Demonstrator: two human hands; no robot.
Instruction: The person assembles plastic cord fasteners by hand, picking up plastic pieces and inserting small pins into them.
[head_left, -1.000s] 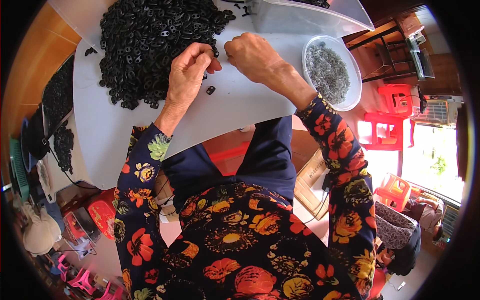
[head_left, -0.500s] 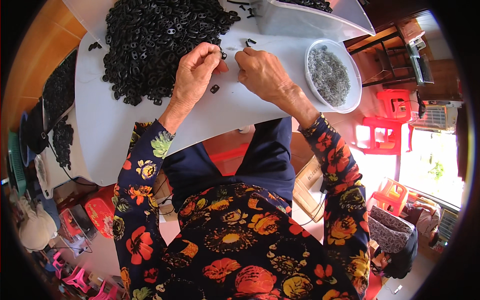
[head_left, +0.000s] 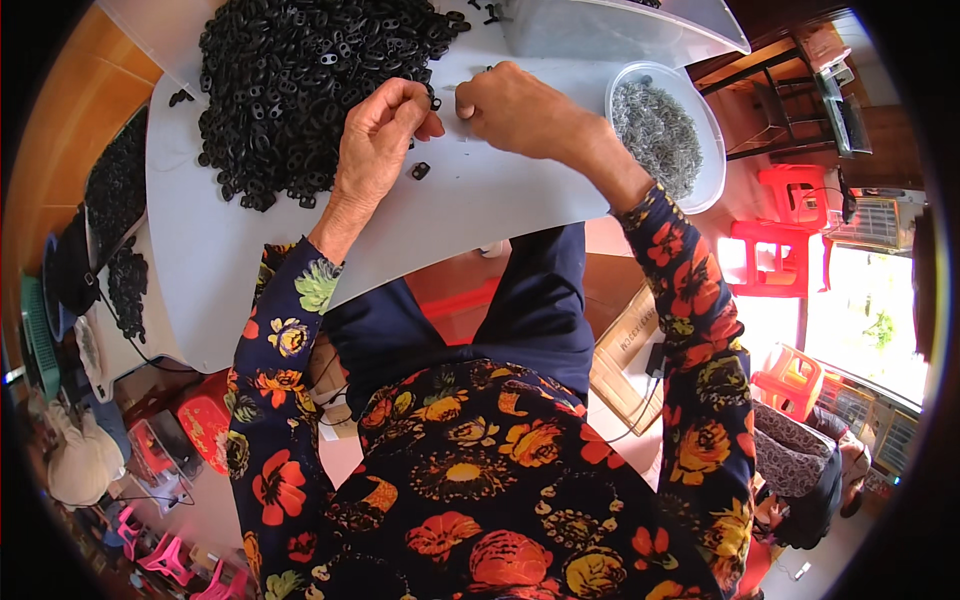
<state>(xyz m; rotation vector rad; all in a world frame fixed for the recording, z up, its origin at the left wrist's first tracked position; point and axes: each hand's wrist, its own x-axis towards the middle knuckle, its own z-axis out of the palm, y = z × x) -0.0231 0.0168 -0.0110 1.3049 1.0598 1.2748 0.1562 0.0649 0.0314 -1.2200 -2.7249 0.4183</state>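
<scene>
Though apart, left hand (head_left: 376,135) pinch-tight on a black piece (head_left: 434,103), right hand (head_left: 525,110) curled, contents unclear

Left fingers (head_left: 410,92) apparently pinch black piece (head_left: 434,103).

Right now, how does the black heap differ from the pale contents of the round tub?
The black heap shows oval pieces with holes; the pale contents look finer and greyish. The heap spreads over the table; the contents sit in the round tub. The heap covers more area than the contents. Both consist of many small pieces.
</scene>
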